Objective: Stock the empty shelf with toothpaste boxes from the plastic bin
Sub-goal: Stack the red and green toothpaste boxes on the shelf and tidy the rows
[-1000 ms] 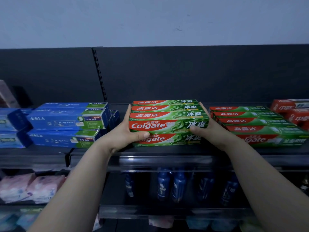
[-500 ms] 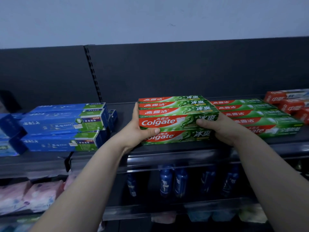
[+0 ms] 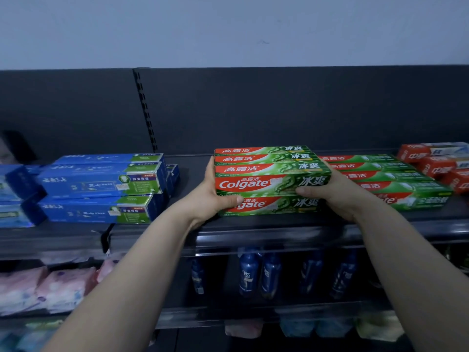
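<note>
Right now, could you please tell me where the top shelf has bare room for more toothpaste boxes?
The open patch on the shelf lies between the blue toothpaste boxes and the green Colgate stack gripped by the left hand and right hand. Rightward it is crowded: a second Colgate stack sits close, then red toothpaste boxes.
</note>
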Demonstrator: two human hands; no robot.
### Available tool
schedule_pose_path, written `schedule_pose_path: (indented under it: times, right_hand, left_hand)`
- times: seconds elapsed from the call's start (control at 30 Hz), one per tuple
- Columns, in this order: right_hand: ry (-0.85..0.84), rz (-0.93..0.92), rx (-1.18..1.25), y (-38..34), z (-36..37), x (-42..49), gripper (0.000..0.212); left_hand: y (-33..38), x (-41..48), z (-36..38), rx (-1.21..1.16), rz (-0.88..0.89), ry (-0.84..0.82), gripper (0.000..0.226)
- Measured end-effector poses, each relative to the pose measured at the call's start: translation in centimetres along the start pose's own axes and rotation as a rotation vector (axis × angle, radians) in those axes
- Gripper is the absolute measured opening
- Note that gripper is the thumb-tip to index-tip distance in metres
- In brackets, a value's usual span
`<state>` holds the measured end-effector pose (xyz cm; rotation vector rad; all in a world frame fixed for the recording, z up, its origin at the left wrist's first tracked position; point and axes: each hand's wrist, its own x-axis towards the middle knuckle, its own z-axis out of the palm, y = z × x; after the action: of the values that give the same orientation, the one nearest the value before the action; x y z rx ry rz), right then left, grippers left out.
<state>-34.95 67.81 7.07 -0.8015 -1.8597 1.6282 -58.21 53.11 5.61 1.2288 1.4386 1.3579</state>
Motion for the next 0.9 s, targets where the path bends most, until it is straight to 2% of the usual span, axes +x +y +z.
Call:
schedule_pose_path:
  times: [0.07, 0.17, 0.2, 0.27, 0.33, 0.4, 0.47, 0.53, 0.6, 0.67, 0.77, 0.9]
  right_hand:
    - [0.059, -0.001, -0.038, -0.6, 0.3, -0.8, 0.104]
    - [0.272, -0.172, -0.338, -2.3, 1.4, -2.6, 0.103]
    - [0.328, -0.267, -0.445, -2.9, 2.0, -3.2, 0.100]
    - [0.392, -0.511, -0.563, -4.5, 4.3, -4.1, 0.093]
    - [0.370, -0.729, -0.599, -5.6, 7.8, -4.5, 0.086]
    - [0.265, -0.825, -0.584, -5.5, 12.0, -4.2, 0.086]
    - [0.096, -0.770, -0.556, -4.3, 16.3, -3.6, 0.091]
    - [-0.057, -0.662, -0.592, -3.0, 20.0, -2.8, 0.096]
    - [-0.104, -0.622, -0.646, -2.0, 22.9, -2.0, 0.096]
    - [-0.099, -0.606, -0.627, -2.2, 25.2, -1.4, 0.096]
    - [0.002, -0.566, -0.577, -2.5, 28.0, -0.4, 0.102]
    - [0.090, -0.281, -0.370, -2.5, 29.6, 1.5, 0.120]
  left_hand:
    - [0.8, -0.6, 0.2, 0.003, -0.032, 0.030, 0.108]
    - [3.5, -3.3, 0.2, 0.176, -0.016, 0.108, 0.117]
    - [4.3, -4.5, 0.0, 0.318, 0.055, 0.186, 0.115]
    - [5.4, -6.9, -1.1, 0.585, 0.314, 0.408, 0.098]
    - [5.2, -9.2, -3.1, 0.732, 0.513, 0.661, 0.080]
    - [3.9, -11.2, -6.2, 0.782, 0.495, 0.869, 0.072]
    - [2.2, -13.3, -9.5, 0.781, 0.314, 0.998, 0.073]
    - [0.6, -15.2, -12.3, 0.772, 0.165, 1.055, 0.076]
    - [-0.5, -16.3, -14.5, 0.754, 0.075, 1.059, 0.080]
    - [-1.2, -16.8, -16.2, 0.751, 0.007, 1.025, 0.082]
    - [-1.6, -16.6, -18.2, 0.757, -0.017, 0.946, 0.087]
    - [-1.8, -15.7, -19.8, 0.744, 0.017, 0.841, 0.090]
